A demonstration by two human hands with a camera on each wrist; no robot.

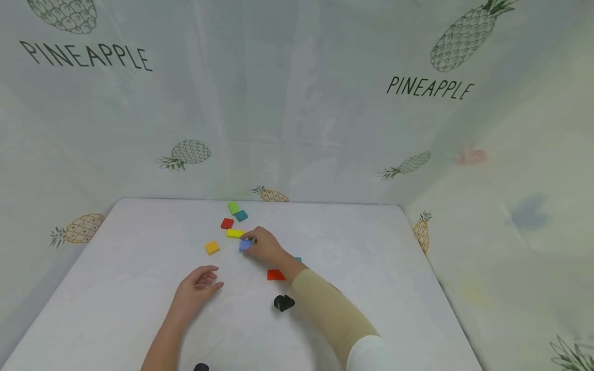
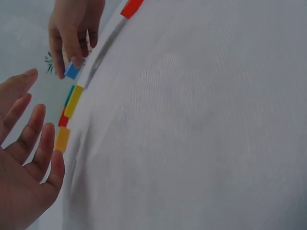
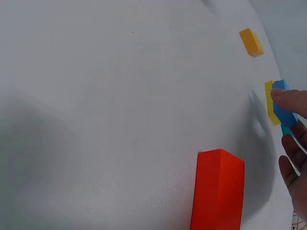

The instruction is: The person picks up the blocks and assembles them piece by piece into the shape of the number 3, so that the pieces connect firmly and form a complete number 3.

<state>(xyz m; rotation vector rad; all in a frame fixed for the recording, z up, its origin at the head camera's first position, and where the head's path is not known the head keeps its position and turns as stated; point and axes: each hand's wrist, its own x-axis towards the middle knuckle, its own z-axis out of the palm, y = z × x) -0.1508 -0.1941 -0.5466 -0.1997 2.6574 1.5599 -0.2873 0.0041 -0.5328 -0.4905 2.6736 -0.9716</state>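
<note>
My right hand (image 1: pixel 266 247) pinches a blue block (image 3: pixel 284 104) between thumb and fingers, just over the white table. Close by the blue block lies a yellow block (image 1: pixel 235 233). My left hand (image 1: pixel 197 286) hangs over the table with loosely spread fingers and nothing in them; an orange block (image 1: pixel 212 248) is the nearest piece to it. A red-orange block (image 3: pixel 218 191) looms large in the right wrist view, and in the head view my right wrist partly covers it. Beyond the yellow block are a small red block (image 1: pixel 227 223), a teal block (image 1: pixel 241 216) and a light green block (image 1: pixel 233 207).
The white table (image 1: pixel 371 268) ends at a pineapple-print curtain (image 1: pixel 297 103) behind it. Part of a blue-teal piece (image 1: pixel 298 259) peeks out past my right forearm. Small black objects show beside the right sleeve (image 1: pixel 329 309) and the left forearm.
</note>
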